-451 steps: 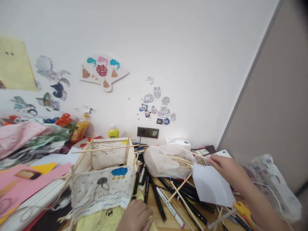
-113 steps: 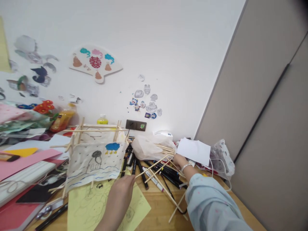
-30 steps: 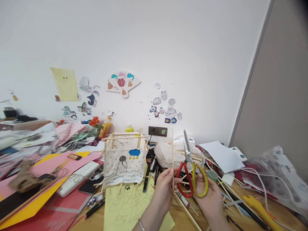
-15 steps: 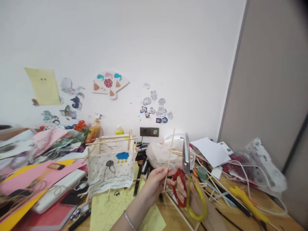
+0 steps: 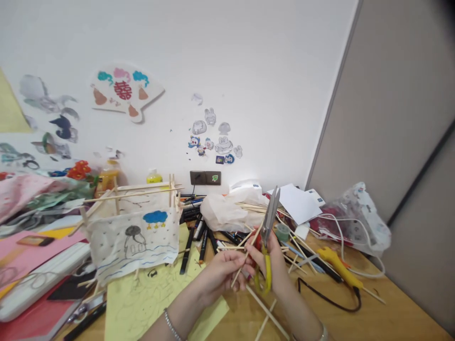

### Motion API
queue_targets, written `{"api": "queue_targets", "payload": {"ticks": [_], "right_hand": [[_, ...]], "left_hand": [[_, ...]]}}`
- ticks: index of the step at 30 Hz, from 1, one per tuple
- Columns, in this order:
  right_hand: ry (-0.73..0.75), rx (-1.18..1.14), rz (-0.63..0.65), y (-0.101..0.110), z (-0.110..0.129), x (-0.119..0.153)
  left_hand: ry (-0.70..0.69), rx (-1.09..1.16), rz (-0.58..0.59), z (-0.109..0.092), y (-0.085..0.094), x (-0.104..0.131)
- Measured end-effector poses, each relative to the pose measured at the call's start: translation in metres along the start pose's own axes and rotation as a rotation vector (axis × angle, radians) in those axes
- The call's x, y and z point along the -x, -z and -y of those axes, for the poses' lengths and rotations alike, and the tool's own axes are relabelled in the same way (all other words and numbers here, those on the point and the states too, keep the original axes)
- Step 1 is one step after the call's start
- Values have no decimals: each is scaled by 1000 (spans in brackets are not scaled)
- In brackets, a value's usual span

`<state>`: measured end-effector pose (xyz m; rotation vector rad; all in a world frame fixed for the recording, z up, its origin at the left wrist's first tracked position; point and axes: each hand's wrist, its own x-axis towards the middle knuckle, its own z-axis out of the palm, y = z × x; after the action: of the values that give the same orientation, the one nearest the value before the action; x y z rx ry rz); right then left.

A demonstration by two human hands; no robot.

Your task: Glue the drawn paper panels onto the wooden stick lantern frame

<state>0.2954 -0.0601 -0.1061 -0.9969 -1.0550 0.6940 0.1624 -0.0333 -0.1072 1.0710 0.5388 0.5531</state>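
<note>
A thin wooden stick slants up to the right, pinched in the fingers of my left hand. My right hand is closed around a pair of scissors with red and yellow handles. Their blades point upward and look nearly closed. The fingers of my right hand also reach the stick, close to my left fingertips. Part of the red handle is hidden behind the fingers. More wooden sticks lie crossed on the table below my hands.
At left stands a stick frame with a drawn-on cloth, over yellow paper. Black markers lie behind my left hand. A yellow glue gun with a black cord, a green tape roll and a plastic bag are at right.
The view has turned right and down. The stick has tipped from nearly upright to a rightward slant. My right hand has come up to the stick with the scissors, whose handles have turned.
</note>
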Motion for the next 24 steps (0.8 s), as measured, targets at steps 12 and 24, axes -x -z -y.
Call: {"api": "queue_targets", "payload": {"ticks": [12,24], "right_hand": [[-133,-27,-91,1,6,-1],[9,-57,-127,33,7,-15]], "left_hand": [[-186,-433,-184,-10,8,10],[-708,-1977,-333,-76,60,111]]}}
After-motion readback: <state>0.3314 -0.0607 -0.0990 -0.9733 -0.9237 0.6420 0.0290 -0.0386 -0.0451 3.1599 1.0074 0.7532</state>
